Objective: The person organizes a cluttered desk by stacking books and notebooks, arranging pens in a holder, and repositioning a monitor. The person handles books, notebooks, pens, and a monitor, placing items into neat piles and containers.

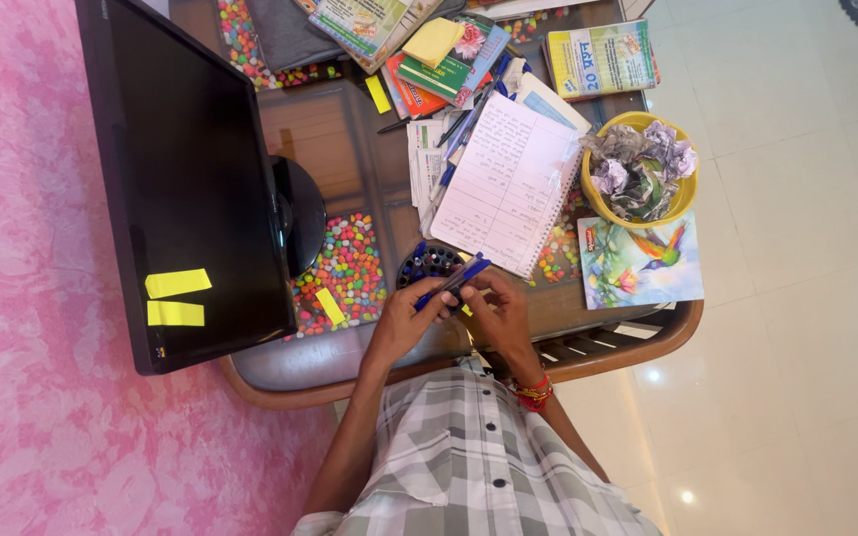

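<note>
The blue pen looks like smooth, glossy plastic, and the monitor at the desk's left edge has a glossy black screen with matt yellow paper notes stuck on. The desk shows a shiny glass top in a polished wooden rim, with crumpled paper in a smooth yellow plastic bowl at the right edge.

We are getting a single view, from a camera worn on the head; it is looking almost straight down over the person's own chest onto the desk; we are standing well above, so both fingers and floor are fitting in; the monitor is lying left of the fingers, the notebook just beyond them, the yellow bowl beyond and to their right; the pale tiled floor is filling the right side; no second view is sharing the scene.
</note>
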